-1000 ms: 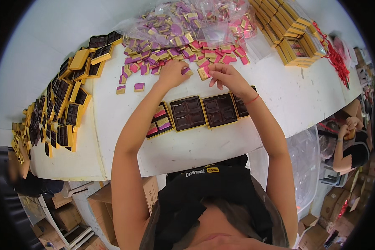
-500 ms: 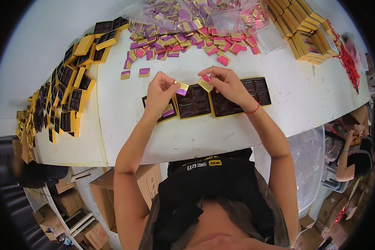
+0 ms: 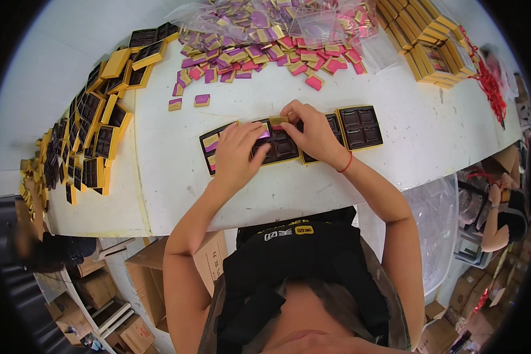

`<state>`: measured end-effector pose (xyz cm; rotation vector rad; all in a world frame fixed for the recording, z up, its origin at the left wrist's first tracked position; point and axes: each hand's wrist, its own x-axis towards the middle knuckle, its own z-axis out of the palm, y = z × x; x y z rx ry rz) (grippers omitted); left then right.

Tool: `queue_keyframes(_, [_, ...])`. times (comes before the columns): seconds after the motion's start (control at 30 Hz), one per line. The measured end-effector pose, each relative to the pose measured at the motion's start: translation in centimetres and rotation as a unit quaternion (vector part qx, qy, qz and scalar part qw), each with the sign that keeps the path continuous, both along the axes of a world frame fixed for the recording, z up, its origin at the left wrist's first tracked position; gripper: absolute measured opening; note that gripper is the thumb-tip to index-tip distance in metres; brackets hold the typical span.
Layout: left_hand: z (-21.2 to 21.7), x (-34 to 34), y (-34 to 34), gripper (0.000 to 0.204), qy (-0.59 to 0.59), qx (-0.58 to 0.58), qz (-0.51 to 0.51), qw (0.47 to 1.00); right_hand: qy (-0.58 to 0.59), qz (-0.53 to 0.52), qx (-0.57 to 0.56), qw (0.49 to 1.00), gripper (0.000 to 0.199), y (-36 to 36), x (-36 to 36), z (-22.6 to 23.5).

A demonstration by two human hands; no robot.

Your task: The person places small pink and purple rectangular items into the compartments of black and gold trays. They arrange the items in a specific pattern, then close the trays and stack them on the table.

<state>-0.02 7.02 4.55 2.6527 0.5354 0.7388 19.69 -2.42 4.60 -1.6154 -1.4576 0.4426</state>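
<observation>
Four-cell boxes with dark brown inserts stand in a row before me. My left hand (image 3: 237, 150) reaches over the leftmost box (image 3: 209, 158) and the second box (image 3: 283, 150). Its fingers are extended, thumb apart, fingertips at a purple-and-gold wrapped chocolate (image 3: 265, 132) in the second box. My right hand (image 3: 311, 131) pinches a pink-and-gold wrapped chocolate (image 3: 278, 121) at that box's far edge. Purple (image 3: 210, 143) and pink wrapped pieces show in the leftmost box, partly covered by my left hand. Bare cells show in the rightmost box (image 3: 360, 127); my right hand partly hides the third.
A heap of purple and pink wrapped chocolates (image 3: 259, 50) lies at the far side under clear plastic bags (image 3: 318, 29). Open boxes (image 3: 103, 141) pile up at left; yellow boxes (image 3: 428, 50) stack at far right beside red cords (image 3: 494, 94). Other people work at both sides.
Both hands have come down onto the second box. The purple piece from my left fingers now lies in it; the right hand has moved left with its pink piece.
</observation>
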Motion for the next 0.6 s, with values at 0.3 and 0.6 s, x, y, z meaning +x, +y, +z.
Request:
queue_keyframes(0.3, [-0.4, -0.7, -1.3, 0.053, 0.077, 0.056, -0.021, 0.995, -0.296, 0.094, 0.006, 0.951, 0.030, -0.3, 0.4, -0.6])
queue_keyframes(0.6, [1.2, 1.4, 5.7, 0.014, 0.010, -0.121, -0.007, 0.993, -0.320, 0.148, -0.010, 0.936, 0.040, -0.7, 1.9, 1.8])
